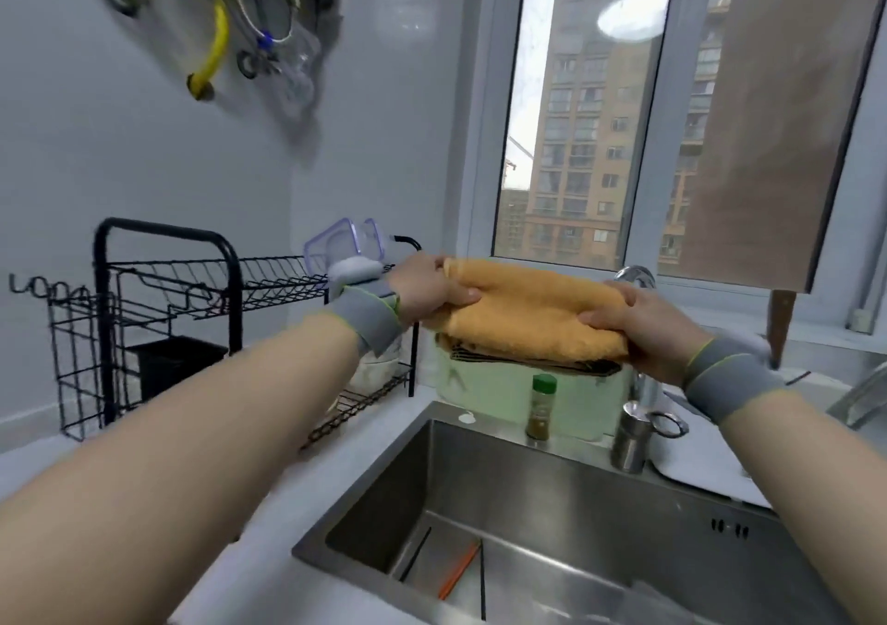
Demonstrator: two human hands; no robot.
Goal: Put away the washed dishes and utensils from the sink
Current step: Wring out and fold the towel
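We note orange towel (533, 317): thick cloth, nappy, matt. Sink (552, 495): brushed steel, dull sheen. Rack (102, 317): thin metal wire, black coating, matt. Faucet (636, 276): polished metal, glossy. Cup (631, 442) beside it: steel, satin finish. Container (336, 245) on rack: clear plastic, smooth. Spice jar (541, 408): see-through body, green plastic cap. Tabletop (317, 490): white, smooth, slight shine. Wall (120, 154): pale, smooth, faint sheen. Wristband (369, 319): grey knit cloth, matt. Cabinet door (777, 120): brown, wood-look, matt. Orange chopstick (460, 569): smooth; material we cannot tell.
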